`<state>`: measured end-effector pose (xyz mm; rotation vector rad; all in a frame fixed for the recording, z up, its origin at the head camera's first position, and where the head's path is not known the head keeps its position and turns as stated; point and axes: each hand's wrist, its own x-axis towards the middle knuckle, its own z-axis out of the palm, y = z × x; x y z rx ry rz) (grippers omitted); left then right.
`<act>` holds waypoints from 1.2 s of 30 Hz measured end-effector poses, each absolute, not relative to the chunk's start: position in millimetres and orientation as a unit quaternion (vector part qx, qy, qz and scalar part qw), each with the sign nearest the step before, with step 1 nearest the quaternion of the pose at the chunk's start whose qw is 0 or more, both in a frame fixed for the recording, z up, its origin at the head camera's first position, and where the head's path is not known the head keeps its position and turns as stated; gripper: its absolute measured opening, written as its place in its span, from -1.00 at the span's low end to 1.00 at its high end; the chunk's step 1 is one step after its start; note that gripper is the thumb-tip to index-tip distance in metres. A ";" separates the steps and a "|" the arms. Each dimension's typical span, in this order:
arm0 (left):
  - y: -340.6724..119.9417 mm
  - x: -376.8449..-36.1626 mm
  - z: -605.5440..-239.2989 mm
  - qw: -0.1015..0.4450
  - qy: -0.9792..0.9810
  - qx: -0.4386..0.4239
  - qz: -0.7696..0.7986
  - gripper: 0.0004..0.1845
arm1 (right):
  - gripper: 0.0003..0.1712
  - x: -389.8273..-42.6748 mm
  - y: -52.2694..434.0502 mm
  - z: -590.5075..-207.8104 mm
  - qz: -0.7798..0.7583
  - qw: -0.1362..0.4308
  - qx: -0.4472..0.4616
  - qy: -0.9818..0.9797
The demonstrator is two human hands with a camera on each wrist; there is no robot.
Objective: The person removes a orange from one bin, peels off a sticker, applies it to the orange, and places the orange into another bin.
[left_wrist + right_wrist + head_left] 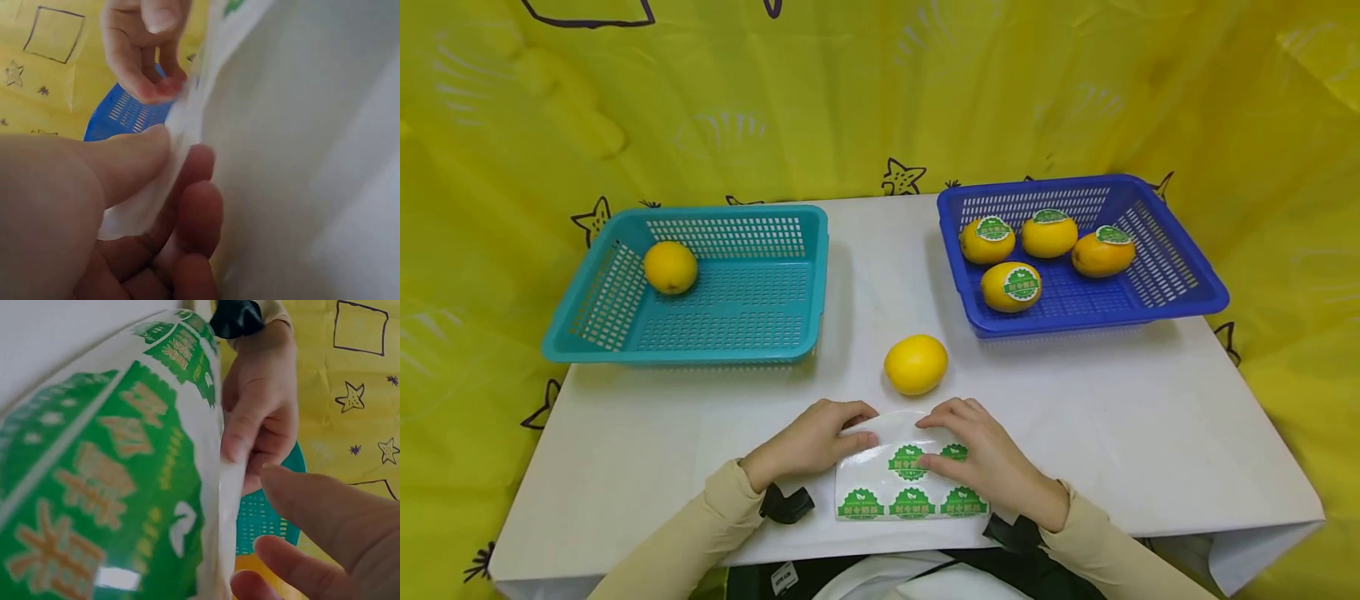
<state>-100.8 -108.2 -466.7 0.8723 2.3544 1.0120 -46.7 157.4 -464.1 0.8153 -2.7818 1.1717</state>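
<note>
Head view first: both hands work at the near edge of the white table [1112, 417]. I see the left hand [816, 437] pinching the curled far-left edge of the sticker sheet [880, 487], thumb and fingers closed on the paper. The right hand [985, 454] lies over the sheet's right part, fingers bent, fingertips on one of the green stickers [907, 461]. A bare yellow lemon [916, 364] sits on the table just beyond the sheet, apart from both hands. Far left, a teal basket [700, 346] holds one unlabelled lemon [670, 267]; far right, a blue basket [1187, 287] holds four labelled lemons [1011, 286].

Left wrist view: I see the thumb and fingers of the left hand [94, 206] clamped on the sheet's white edge [150, 200], with the right hand's fingertips [156, 87] nipping the same edge just above.

Right wrist view: the sheet [112, 487] bulges close to the lens, green print large. The left hand [262, 419] grips its rim; the right hand's thumb and fingers [325, 512] are curled just beside that rim, and I cannot tell whether they touch.
</note>
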 end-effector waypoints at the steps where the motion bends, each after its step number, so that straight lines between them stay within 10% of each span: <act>1: -108.7 -101.5 -467.3 0.225 0.843 0.313 0.376 -0.71 | -0.53 -46.7 156.5 -464.4 0.368 0.014 0.265 -0.891; 17: -108.8 -92.3 -474.3 0.454 0.555 0.183 0.673 -0.60 | -0.55 -40.5 149.3 -465.3 0.385 0.058 0.292 -0.874; 36: -113.5 -82.9 -482.2 0.420 0.594 0.156 0.668 -0.63 | -0.77 -42.5 151.2 -463.8 0.408 0.064 0.310 -0.856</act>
